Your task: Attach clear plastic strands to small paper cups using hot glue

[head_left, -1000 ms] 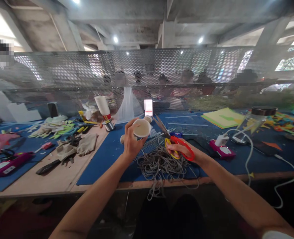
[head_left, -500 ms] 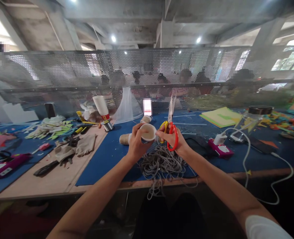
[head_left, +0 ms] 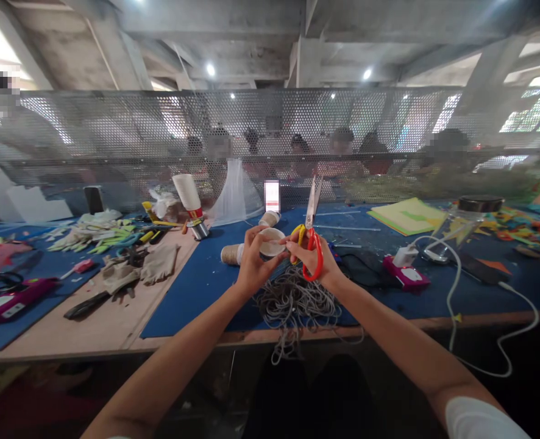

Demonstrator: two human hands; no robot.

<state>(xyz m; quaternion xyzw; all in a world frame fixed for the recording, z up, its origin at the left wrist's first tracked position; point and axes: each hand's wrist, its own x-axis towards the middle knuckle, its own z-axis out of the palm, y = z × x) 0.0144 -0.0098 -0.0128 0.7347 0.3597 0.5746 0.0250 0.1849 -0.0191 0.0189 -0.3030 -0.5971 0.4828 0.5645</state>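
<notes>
My left hand (head_left: 254, 261) is wrapped around a white paper cup (head_left: 272, 249), whose open mouth faces me. My right hand (head_left: 321, 263) holds scissors (head_left: 313, 210) with red and yellow handles, their blades pointing up and slightly parted. The right thumb and fingertips meet at the cup's right rim; whether they pinch it is too small to tell. Below both hands lies a tangled heap of grey cord (head_left: 297, 299). A spool of brown twine (head_left: 230, 254) rests left of the cup, and another spool (head_left: 269, 218) lies behind it.
A tilted stack of paper cups (head_left: 186, 190) stands on a tin at the back left. Work gloves (head_left: 159, 264) and a magenta box (head_left: 21, 299) lie left. To the right are coloured sheets (head_left: 405, 216), a magenta power unit (head_left: 406, 273) with white cable, and a jar (head_left: 468, 219). Mesh screen behind.
The cup has tilted in my left hand, and its mouth looks flatter. The left thumb has come across to its lower right side. The scissors have tipped slightly.
</notes>
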